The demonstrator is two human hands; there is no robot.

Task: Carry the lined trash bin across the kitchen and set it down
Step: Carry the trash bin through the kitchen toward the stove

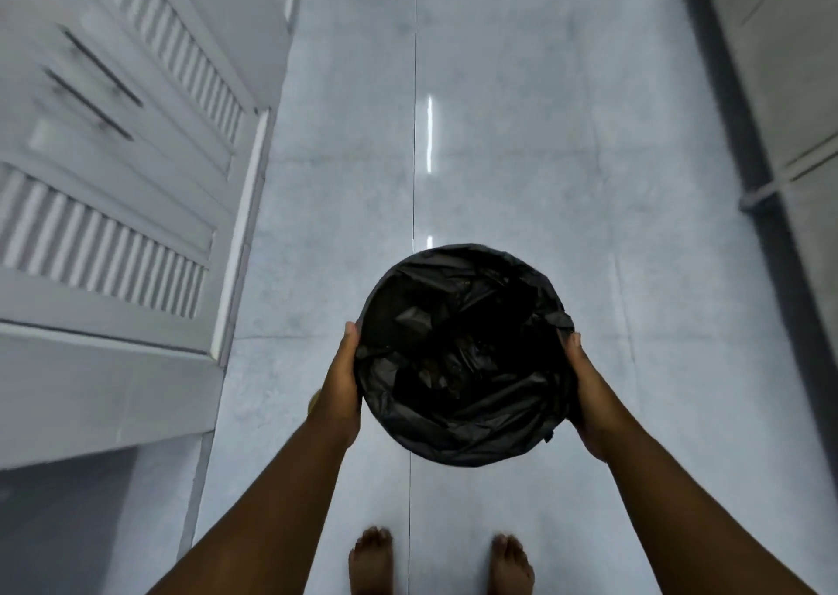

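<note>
Fingers of both hands clasping trash bin

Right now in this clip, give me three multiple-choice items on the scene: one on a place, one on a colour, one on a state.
1. Where are the louvred cabinet doors?
A. on the person's left
B. on the person's right
C. behind the bin

2. What colour is the liner in the trash bin?
A. white
B. black
C. blue

3. How is the bin held?
A. by the left hand alone
B. standing on the floor, untouched
C. by both hands, one on each side

Answers:
1. A: the louvred cabinet doors fill the left of the view.
2. B: the liner folded over the rim of the trash bin is black.
3. C: the left hand and right hand grip opposite sides, above the floor.
</note>
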